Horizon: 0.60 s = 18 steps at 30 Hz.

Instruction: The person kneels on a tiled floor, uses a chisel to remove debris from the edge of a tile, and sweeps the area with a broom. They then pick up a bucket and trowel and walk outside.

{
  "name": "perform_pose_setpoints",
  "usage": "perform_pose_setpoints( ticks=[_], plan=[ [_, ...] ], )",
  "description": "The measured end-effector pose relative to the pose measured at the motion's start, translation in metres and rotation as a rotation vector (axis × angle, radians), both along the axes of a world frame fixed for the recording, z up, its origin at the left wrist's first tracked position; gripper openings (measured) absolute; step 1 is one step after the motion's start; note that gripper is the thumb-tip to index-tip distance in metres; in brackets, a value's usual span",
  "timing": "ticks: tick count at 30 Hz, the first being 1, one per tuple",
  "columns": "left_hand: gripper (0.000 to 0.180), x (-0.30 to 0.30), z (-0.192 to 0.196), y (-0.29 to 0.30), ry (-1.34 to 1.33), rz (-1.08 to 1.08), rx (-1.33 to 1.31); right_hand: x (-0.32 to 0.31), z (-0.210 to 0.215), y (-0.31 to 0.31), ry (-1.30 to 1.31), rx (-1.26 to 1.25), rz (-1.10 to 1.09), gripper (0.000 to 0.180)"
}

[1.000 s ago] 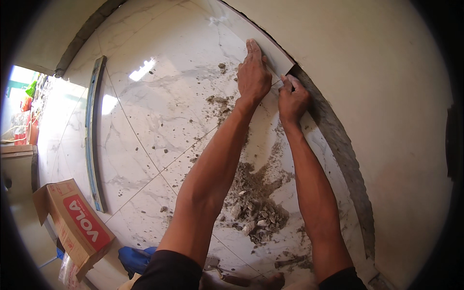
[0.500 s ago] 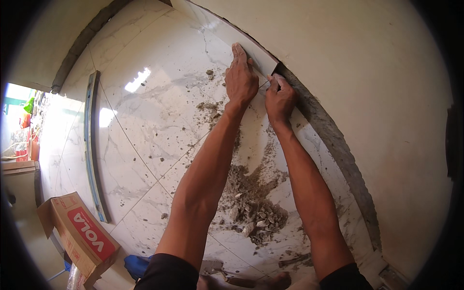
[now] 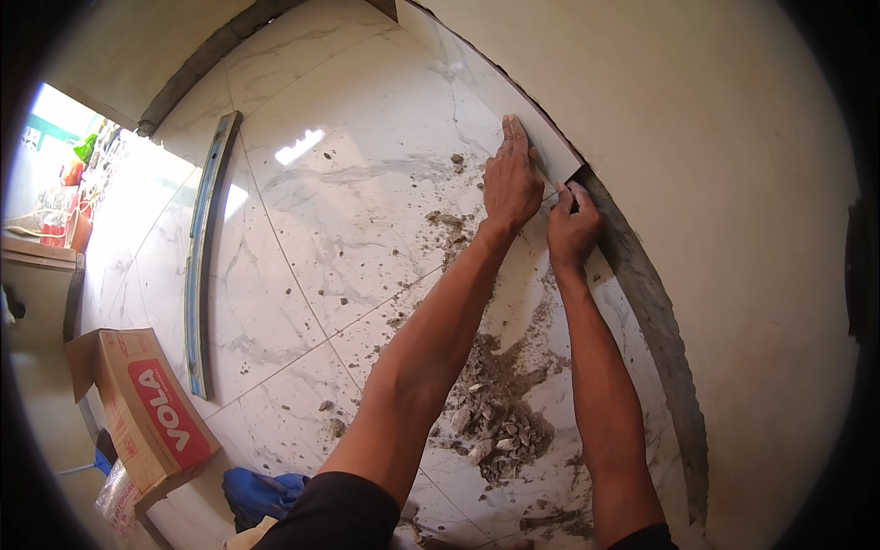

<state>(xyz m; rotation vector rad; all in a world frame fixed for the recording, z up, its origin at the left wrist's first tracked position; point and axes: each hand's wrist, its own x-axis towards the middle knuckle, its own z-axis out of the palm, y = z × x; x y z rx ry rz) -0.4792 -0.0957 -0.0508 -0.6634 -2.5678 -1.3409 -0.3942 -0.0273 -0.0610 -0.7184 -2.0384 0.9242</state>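
A white marbled skirting tile (image 3: pixel 541 133) stands on edge against the foot of the wall at the upper right. My left hand (image 3: pixel 514 183) has its fingers stretched out and close together, with the fingertips against the tile's face. Just below the tile's near end is my right hand (image 3: pixel 576 227), thumb and fingers drawn together in a pinch at the floor joint. Whatever sits between those fingertips is too small to make out. Under both hands lies the marbled tile floor (image 3: pixel 367 211), dotted with grey crumbs.
Mortar rubble (image 3: pixel 500 417) lies heaped between my forearms. A long blue-edged level or straightedge (image 3: pixel 207 266) rests on the floor at left, near a cardboard box (image 3: pixel 147 403) and a blue cloth-like item (image 3: pixel 261 495). Rough bare wall base (image 3: pixel 655 312) runs down the right.
The whole view has shifted, so the scene sits further right and a little lower. Both hands keep almost the same places at the skirting tile's end.
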Motion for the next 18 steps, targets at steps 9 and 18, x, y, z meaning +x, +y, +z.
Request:
perform_pose_setpoints(
  ticks=[9, 18],
  plan=[
    [0.055, 0.0014, 0.0034, -0.0008, -0.021, -0.005, 0.008, 0.0005, -0.0027, 0.0034, -0.003, 0.164, -0.01, 0.021],
    [0.056, 0.0016, 0.0026, -0.0011, -0.02, -0.004, 0.009, 0.0014, 0.0002, 0.0017, -0.005, 0.14, -0.013, 0.021]
  ],
)
